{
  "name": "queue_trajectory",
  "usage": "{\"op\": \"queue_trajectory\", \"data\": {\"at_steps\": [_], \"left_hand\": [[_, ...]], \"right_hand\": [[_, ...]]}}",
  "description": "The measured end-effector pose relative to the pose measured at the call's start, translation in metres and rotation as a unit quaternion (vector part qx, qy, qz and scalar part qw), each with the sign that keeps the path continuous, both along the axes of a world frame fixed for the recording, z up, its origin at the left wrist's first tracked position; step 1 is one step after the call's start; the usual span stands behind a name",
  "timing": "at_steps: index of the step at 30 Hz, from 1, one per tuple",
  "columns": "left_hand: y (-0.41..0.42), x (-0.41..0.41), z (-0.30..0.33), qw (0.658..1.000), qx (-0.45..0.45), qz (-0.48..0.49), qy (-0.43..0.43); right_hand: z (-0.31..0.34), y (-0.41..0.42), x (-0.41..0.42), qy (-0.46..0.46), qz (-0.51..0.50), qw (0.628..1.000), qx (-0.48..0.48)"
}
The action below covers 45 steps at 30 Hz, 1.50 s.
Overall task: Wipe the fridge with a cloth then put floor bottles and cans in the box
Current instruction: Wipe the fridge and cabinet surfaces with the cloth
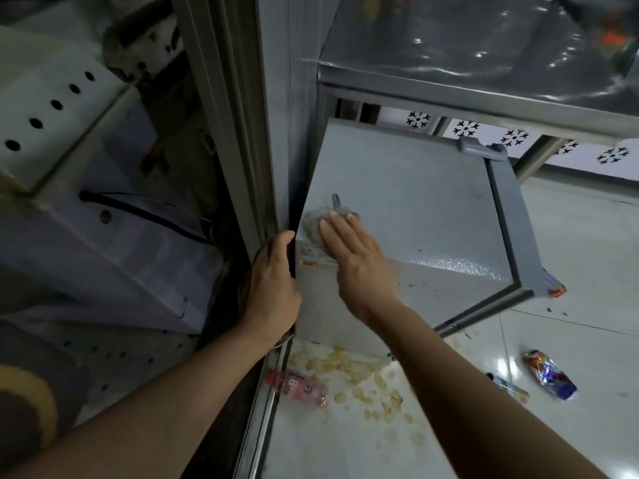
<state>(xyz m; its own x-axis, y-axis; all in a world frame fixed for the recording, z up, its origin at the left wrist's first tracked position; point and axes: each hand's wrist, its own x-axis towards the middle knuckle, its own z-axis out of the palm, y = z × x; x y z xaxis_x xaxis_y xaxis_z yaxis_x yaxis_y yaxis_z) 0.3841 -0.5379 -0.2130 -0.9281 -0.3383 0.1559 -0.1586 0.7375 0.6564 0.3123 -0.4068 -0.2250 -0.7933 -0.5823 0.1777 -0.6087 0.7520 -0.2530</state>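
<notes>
Two bare forearms enter from the near edge. Right hand (352, 257) lies flat, fingers straight, pressing a grey cloth (316, 224) onto the top of the small grey fridge (408, 209); most of the cloth is hidden under the palm, its edges blurred. Left hand (273, 285) curls its fingers round the fridge's near-left corner, grip clenched on that edge. Fridge sits under a steel tabletop (484, 95), its far side cut off from view. On the white tile floor (570, 243): pink-labelled bottle (299, 387) lying near left, crushed blue-red wrapper (549, 375) at right, beside it a small bottle (506, 387), hard to make out. Yellowish stains spread between.
</notes>
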Motion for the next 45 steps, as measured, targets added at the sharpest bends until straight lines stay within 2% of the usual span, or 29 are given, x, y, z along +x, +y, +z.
{"op": "queue_trajectory", "data": {"at_steps": [4,9,14,20,24,28,32,35,38,42,45], "left_hand": [[0.009,-0.01,-0.013,0.995,-0.064,-0.062,0.049],[0.016,-0.025,-0.036,0.994,-0.014,0.013,0.107],[0.015,-0.034,-0.06,0.972,-0.038,0.014,0.234],[0.017,-0.046,-0.092,0.937,-0.015,0.024,0.349],[0.012,-0.049,-0.104,0.93,0.022,-0.01,0.366],[0.005,-0.048,-0.116,0.909,0.089,-0.108,0.393],[-0.004,-0.044,-0.132,0.875,0.174,-0.143,0.428],[-0.011,-0.042,-0.142,0.857,0.232,-0.15,0.435],[-0.013,-0.038,-0.144,0.868,0.212,-0.14,0.427],[-0.014,-0.031,-0.145,0.881,0.147,-0.087,0.441],[-0.013,-0.025,-0.151,0.892,0.104,-0.05,0.436]], "right_hand": [[-0.009,0.066,-0.002,0.069,-0.07,0.995,-0.033],[-0.029,0.063,-0.001,0.134,-0.098,0.984,-0.062],[-0.057,0.055,-0.004,0.216,-0.08,0.966,-0.116],[-0.088,0.041,-0.016,0.364,-0.028,0.919,-0.15],[-0.101,0.029,-0.021,0.413,-0.01,0.894,-0.174],[-0.112,0.032,-0.03,0.458,0.009,0.875,-0.156],[-0.133,0.029,-0.03,0.488,0.039,0.865,-0.11],[-0.155,0.028,-0.026,0.487,0.077,0.869,-0.026],[-0.147,0.023,-0.026,0.49,0.082,0.868,0.01],[-0.098,-0.008,-0.03,0.491,0.059,0.869,-0.032],[-0.097,-0.022,-0.031,0.503,0.073,0.861,-0.011]]}}
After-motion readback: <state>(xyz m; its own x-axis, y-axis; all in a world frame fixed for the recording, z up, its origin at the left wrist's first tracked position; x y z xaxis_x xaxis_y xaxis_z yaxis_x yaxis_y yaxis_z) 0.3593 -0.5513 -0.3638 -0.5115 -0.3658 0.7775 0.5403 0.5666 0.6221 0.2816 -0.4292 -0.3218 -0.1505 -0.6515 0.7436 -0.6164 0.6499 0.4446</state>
